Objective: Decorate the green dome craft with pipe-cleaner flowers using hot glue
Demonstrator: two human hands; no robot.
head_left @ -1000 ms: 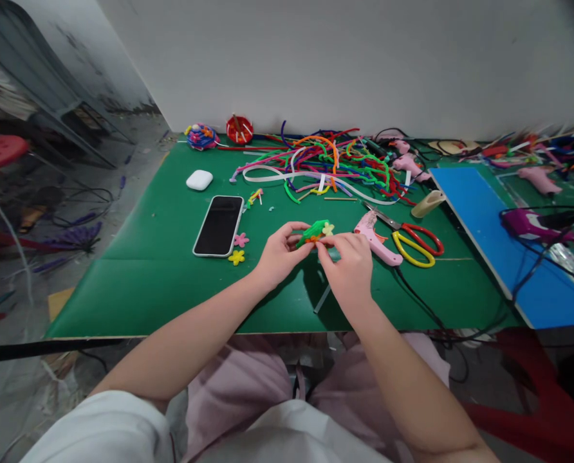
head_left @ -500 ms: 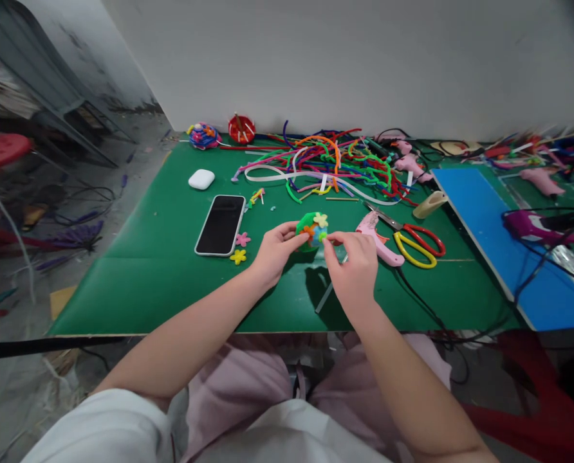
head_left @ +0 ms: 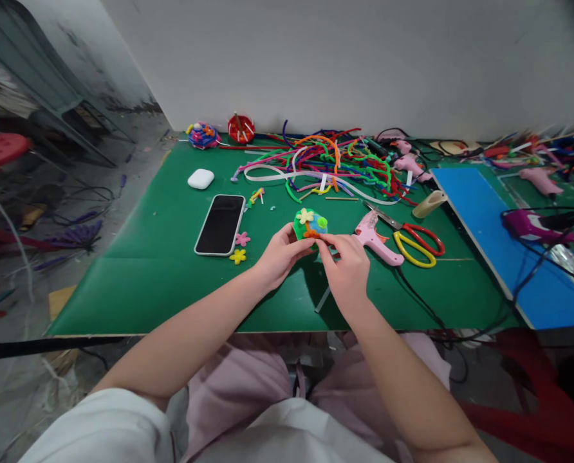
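Ornament, green and blue with a pale yellow flower and orange trim, is held over the green surface between both hands. The left hand pinches its left side; the right hand has thumb and forefinger together at its lower edge, though what they pinch is too small to tell. Just right lies a pink glue gun, beside scissors. Leftward are a yellow flower, a pink flower and a phone; behind, tangled craft stems.
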